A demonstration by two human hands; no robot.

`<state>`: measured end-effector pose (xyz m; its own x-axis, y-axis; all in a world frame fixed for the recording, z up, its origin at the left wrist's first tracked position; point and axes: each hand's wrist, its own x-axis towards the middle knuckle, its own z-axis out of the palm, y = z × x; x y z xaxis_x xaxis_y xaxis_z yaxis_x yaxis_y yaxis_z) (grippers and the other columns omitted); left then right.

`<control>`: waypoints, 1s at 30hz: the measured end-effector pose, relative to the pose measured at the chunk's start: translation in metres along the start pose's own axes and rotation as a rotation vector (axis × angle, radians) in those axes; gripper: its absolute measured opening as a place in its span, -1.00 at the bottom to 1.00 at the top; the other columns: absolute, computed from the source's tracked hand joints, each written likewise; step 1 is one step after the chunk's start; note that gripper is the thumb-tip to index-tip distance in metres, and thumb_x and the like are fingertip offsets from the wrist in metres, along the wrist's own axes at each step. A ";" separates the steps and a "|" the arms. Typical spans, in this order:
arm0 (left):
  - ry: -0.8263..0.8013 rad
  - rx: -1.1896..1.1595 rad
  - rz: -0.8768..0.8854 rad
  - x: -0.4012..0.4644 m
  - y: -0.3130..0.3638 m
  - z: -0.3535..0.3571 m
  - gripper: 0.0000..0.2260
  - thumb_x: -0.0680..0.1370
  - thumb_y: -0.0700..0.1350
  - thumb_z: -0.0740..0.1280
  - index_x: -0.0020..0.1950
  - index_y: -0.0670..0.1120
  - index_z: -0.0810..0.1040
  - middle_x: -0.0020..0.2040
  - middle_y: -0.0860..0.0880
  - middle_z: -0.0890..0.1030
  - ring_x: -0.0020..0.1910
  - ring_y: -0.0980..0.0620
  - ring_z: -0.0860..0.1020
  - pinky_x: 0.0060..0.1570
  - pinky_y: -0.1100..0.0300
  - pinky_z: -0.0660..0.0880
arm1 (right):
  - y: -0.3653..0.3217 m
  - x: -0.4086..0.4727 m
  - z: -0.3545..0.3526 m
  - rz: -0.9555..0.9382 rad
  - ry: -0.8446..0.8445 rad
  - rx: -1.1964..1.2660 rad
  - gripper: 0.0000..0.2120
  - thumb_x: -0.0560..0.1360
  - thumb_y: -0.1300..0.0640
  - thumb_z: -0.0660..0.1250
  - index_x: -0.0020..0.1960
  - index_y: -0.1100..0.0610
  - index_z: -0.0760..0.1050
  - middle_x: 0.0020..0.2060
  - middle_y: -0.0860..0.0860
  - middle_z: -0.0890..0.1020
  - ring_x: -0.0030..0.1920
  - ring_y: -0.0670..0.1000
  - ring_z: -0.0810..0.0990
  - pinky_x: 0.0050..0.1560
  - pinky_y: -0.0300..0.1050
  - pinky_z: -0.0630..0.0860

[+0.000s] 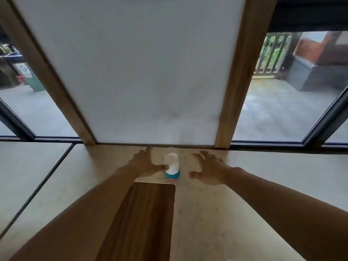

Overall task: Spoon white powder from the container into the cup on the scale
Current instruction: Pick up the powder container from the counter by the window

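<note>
A clear container point(171, 162) of white powder stands upright near the back of the pale counter point(216, 213). It has a teal base with a small orange spot at the front. My left hand point(146, 162) lies spread just left of it, and the thumb touches the container's side. My right hand point(210, 169) hovers spread to the right, a short gap away from the container. Neither hand holds anything. No cup, scale or spoon shows in this view.
A dark wooden board point(148, 213) lies on the counter in front of the container. Behind stands a frosted white panel point(135, 72) between two wooden posts. Windows on both sides look onto a paved yard. A seam divides the counter at the left.
</note>
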<state>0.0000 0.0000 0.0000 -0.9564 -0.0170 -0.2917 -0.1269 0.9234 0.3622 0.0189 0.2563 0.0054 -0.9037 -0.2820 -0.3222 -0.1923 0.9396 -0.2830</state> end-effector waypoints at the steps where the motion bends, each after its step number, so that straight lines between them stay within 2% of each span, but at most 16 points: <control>1: -0.010 -0.004 -0.016 0.003 0.000 0.004 0.05 0.24 0.47 0.39 0.54 0.00 0.06 0.47 -0.12 0.31 0.38 -0.15 0.35 0.28 -0.06 0.38 | 0.001 0.005 0.003 0.005 -0.015 0.013 -0.20 0.49 -0.37 0.20 0.58 -0.11 -0.04 0.62 0.03 0.00 0.58 0.19 0.03 0.51 0.31 0.08; 3: -0.033 -0.022 -0.035 0.017 -0.006 0.018 0.03 0.25 0.42 0.44 0.54 0.00 0.07 0.44 -0.13 0.34 0.34 -0.13 0.39 0.23 0.00 0.41 | 0.004 0.020 0.012 0.036 -0.041 0.020 -0.20 0.50 -0.35 0.22 0.58 -0.12 -0.05 0.62 0.02 -0.01 0.58 0.19 0.04 0.51 0.30 0.10; 6: -0.080 -0.091 -0.039 0.036 -0.015 0.045 0.04 0.24 0.37 0.48 0.53 -0.01 0.07 0.43 -0.13 0.36 0.31 -0.12 0.42 0.18 0.09 0.40 | 0.011 0.041 0.030 0.068 -0.087 0.061 -0.19 0.51 -0.28 0.28 0.59 -0.10 -0.05 0.61 0.02 -0.01 0.56 0.19 0.11 0.47 0.24 0.24; 11: -0.110 -0.299 -0.055 0.066 -0.026 0.094 0.10 0.19 0.28 0.58 0.54 -0.01 0.06 0.50 -0.06 0.29 0.41 -0.09 0.32 0.23 0.08 0.31 | 0.028 0.069 0.053 0.092 -0.114 0.123 -0.22 0.54 -0.16 0.33 0.60 -0.03 -0.01 0.59 0.06 0.05 0.52 0.17 0.21 0.42 0.16 0.36; 15: -0.033 -0.494 -0.055 0.085 -0.027 0.125 0.02 0.19 0.19 0.62 0.51 0.01 0.15 0.47 -0.01 0.33 0.39 -0.07 0.35 0.30 0.02 0.35 | 0.042 0.085 0.070 0.113 -0.105 0.178 -0.26 0.56 -0.06 0.35 0.59 0.02 0.03 0.56 0.10 0.12 0.46 0.15 0.32 0.37 0.08 0.43; 21: 0.125 -0.730 -0.011 0.100 -0.026 0.153 -0.08 0.11 0.20 0.63 0.38 0.05 0.34 0.27 0.11 0.51 0.22 0.06 0.49 0.20 -0.02 0.49 | 0.048 0.106 0.100 0.106 -0.081 0.203 -0.29 0.54 -0.01 0.37 0.57 0.03 0.11 0.52 0.10 0.21 0.44 0.11 0.33 0.36 0.07 0.44; 25: 0.158 -0.812 -0.006 0.110 -0.017 0.168 -0.12 0.07 0.19 0.65 0.32 0.06 0.40 0.19 0.09 0.58 0.17 0.03 0.55 0.13 -0.06 0.54 | 0.051 0.115 0.114 0.091 -0.024 0.235 -0.32 0.51 0.01 0.39 0.54 0.02 0.17 0.47 0.11 0.27 0.41 0.12 0.35 0.33 0.02 0.42; 30: 0.285 -0.848 -0.067 0.114 -0.010 0.179 -0.20 0.09 0.10 0.64 0.27 0.08 0.42 0.12 0.14 0.58 0.11 0.09 0.55 0.05 -0.01 0.58 | 0.054 0.121 0.122 0.088 0.022 0.287 -0.34 0.49 0.01 0.39 0.52 0.02 0.20 0.43 0.09 0.31 0.39 0.12 0.38 0.35 0.05 0.41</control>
<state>-0.0604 0.0570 -0.1954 -0.9547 -0.2595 -0.1458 -0.2285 0.3254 0.9175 -0.0540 0.2496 -0.1595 -0.9209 -0.1949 -0.3376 -0.0001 0.8661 -0.4999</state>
